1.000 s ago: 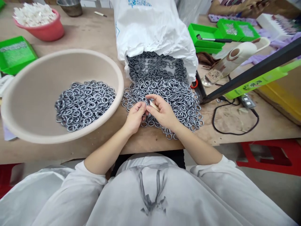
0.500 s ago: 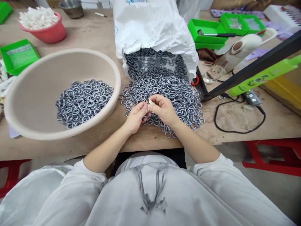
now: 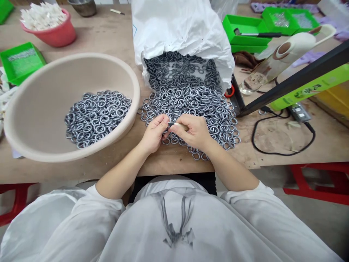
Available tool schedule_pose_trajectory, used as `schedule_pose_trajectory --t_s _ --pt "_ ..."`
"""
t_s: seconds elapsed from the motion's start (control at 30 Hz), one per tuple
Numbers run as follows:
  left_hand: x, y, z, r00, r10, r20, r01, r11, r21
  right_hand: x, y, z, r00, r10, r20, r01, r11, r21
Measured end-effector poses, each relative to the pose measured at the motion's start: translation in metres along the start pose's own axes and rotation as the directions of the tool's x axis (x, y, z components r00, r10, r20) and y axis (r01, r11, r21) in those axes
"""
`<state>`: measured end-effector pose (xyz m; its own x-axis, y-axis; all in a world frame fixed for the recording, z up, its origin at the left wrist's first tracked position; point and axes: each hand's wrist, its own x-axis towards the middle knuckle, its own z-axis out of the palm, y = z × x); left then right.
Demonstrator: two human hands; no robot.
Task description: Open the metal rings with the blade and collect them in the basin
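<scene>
My right hand [image 3: 194, 131] is closed around a small knife [image 3: 176, 124] with a pale handle and a short dark blade. The blade points left, at the fingertips of my left hand [image 3: 156, 134]. Those fingers are pinched together on what seems to be one grey ring, mostly hidden by them. Under and behind both hands spreads a heap of grey rings [image 3: 191, 103], spilling from the mouth of a white sack [image 3: 180, 29]. To the left, a wide beige basin [image 3: 40, 94] holds a pile of similar rings [image 3: 99, 118].
A black bar [image 3: 294, 78] with a bright green label slants up on the right, near a clear bottle [image 3: 256, 82] and a looped black cable [image 3: 253, 136]. Green trays [image 3: 245, 23] stand behind. A pink bowl [image 3: 56, 34] of white pieces is back left.
My right hand has turned, so the knife now lies nearly level with its blade toward my left fingers. My left hand has shifted slightly. The view has moved a little.
</scene>
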<state>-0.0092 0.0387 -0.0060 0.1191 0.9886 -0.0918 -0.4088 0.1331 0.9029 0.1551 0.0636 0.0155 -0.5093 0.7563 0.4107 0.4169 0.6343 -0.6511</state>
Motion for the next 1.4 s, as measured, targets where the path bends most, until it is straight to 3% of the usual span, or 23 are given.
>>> schedule_pose_trajectory --t_s 0.13,0.23,0.3,0.4,0.57,0.67,0.73,0.83,0.9,0.97,1.07,1.13,1.2,1.33,1.4 --pt "-0.002 -0.002 -0.002 0.997 -0.007 0.081 0.003 0.999 0.051 0.003 0.006 -0.001 0.995 0.096 0.036 -0.095 0.995 -0.011" --pt "-0.005 -0.004 0.000 0.973 -0.064 0.222 0.040 0.993 0.111 0.010 0.020 -0.008 0.960 0.277 -0.032 -0.278 0.960 -0.034" --pt "-0.005 -0.004 0.001 0.962 -0.100 0.253 0.074 0.991 0.109 0.014 0.030 -0.012 0.930 0.354 -0.100 -0.361 0.931 -0.061" --pt "-0.003 0.000 0.000 0.977 -0.114 0.179 0.106 0.993 0.055 0.021 0.035 -0.014 0.901 0.402 -0.161 -0.428 0.882 -0.197" --pt "0.003 0.007 -0.004 0.987 -0.151 0.058 0.155 0.985 -0.076 0.036 0.029 -0.002 0.907 0.418 -0.053 -0.385 0.768 -0.512" --pt "0.007 0.011 -0.005 0.977 -0.211 0.001 0.209 0.964 -0.163 0.049 0.033 0.003 0.889 0.457 -0.032 -0.370 0.676 -0.637" --pt "0.008 0.013 -0.005 0.957 -0.290 -0.030 0.275 0.932 -0.235 0.055 0.038 0.002 0.890 0.454 -0.046 -0.369 0.657 -0.657" --pt "0.010 0.013 -0.004 0.938 -0.339 -0.070 0.308 0.910 -0.277 0.055 0.040 -0.007 0.910 0.408 -0.074 -0.383 0.758 -0.527" --pt "0.010 0.010 -0.003 0.953 -0.280 -0.113 0.252 0.945 -0.210 0.049 0.037 -0.013 0.923 0.386 -0.008 -0.368 0.874 -0.317" --pt "0.009 0.005 -0.002 0.972 -0.173 -0.158 0.160 0.983 -0.094 0.041 0.030 -0.015 0.926 0.361 0.111 -0.360 0.932 -0.035" --pt "0.006 -0.003 0.000 0.987 -0.062 -0.149 0.071 0.996 0.061 0.030 0.021 -0.011 0.924 0.318 0.214 -0.374 0.869 0.324" --pt "0.005 -0.006 0.001 0.994 -0.046 -0.101 0.058 0.990 0.125 0.026 0.017 -0.005 0.924 0.298 0.242 -0.379 0.801 0.463" --pt "0.004 -0.007 0.001 0.996 -0.047 -0.078 0.058 0.988 0.143 0.022 0.013 0.002 0.927 0.295 0.232 -0.375 0.763 0.527" --pt "0.001 -0.005 0.004 0.995 -0.070 -0.073 0.076 0.993 0.092 0.015 0.011 0.011 0.940 0.311 0.139 -0.335 0.778 0.532" --pt "-0.001 -0.003 0.006 0.993 -0.101 -0.060 0.104 0.992 0.064 0.013 0.011 0.013 0.940 0.295 0.169 -0.339 0.770 0.540"
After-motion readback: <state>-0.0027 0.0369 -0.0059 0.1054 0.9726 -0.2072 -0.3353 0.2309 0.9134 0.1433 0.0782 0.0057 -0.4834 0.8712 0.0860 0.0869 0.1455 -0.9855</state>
